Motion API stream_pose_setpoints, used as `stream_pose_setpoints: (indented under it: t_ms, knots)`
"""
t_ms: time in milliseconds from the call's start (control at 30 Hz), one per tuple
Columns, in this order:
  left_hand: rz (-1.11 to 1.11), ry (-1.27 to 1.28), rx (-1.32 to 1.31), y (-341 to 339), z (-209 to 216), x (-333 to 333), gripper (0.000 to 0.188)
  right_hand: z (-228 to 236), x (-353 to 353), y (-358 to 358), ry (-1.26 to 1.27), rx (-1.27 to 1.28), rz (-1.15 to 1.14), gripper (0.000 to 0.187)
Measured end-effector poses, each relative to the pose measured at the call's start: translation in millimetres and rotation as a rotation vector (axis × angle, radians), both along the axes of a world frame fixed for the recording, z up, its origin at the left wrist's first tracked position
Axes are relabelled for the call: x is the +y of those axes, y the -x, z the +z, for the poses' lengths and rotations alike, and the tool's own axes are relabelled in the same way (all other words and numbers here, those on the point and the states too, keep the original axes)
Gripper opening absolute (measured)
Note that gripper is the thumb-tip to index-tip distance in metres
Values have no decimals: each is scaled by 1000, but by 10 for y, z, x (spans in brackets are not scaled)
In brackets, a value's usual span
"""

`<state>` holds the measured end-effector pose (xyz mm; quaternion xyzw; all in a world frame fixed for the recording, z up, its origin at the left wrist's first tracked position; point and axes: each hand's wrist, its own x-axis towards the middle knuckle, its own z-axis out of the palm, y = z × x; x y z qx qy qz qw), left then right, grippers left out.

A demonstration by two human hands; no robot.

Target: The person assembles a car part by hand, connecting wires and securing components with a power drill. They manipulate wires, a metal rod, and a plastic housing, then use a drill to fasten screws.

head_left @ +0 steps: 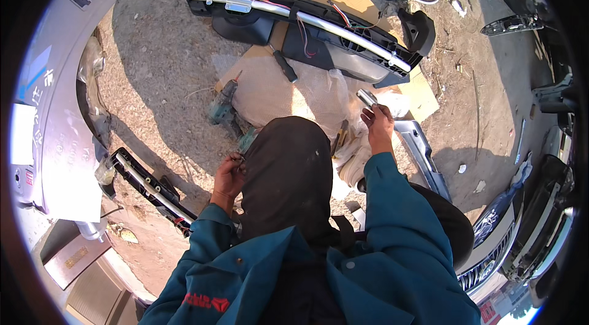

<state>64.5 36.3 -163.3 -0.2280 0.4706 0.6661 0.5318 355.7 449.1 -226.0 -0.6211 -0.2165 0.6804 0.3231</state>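
A cardboard box stands far to the left of the bumper and nearer to me than it; I cannot tell what is inside. Clear plastic is spread on the near side of the bumper. A pale bundle lies nearer to me than the right half of the bumper, partly hidden by my leg, and its contents I also cannot make out.

The metal piece is silver, short and rounded like a tube, with a bright shine. It is on my side of the bumper, near its right half, apart from it.

My right hand has a narrow grip and holds this piece between the fingers, with the forearm stretched forward towards the bumper. My left hand is farther back from the bumper, on the side of its left end, beside my knee. Its fingers are curled; I cannot tell whether this grip holds something. The drill lies between this hand and the bumper.
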Motion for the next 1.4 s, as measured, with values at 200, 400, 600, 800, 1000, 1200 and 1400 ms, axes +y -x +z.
stream_pose_setpoints:
  t_ms: [200,400,600,800,1000,1200,1400]
  knots:
    - [28,-92,41,160,148,264,18,337,146,-107,-81,30,19,8]
    - [8,-211,199,463,554,991,24,685,516,372,-349,128,170,1]
    - [-114,-199,260,526,882,1456,25,600,902,1236,-516,101,252,8]
    - [-82,-155,299,513,979,1360,24,378,921,1327,-415,-141,248,13]
    - [-52,-97,246,513,799,1106,22,436,961,1342,-551,-521,358,21]
    - [-81,-12,260,421,597,928,24,450,907,1357,-721,-766,417,24]
    - [-9,51,249,291,479,770,28,307,939,1234,-689,-704,397,24]
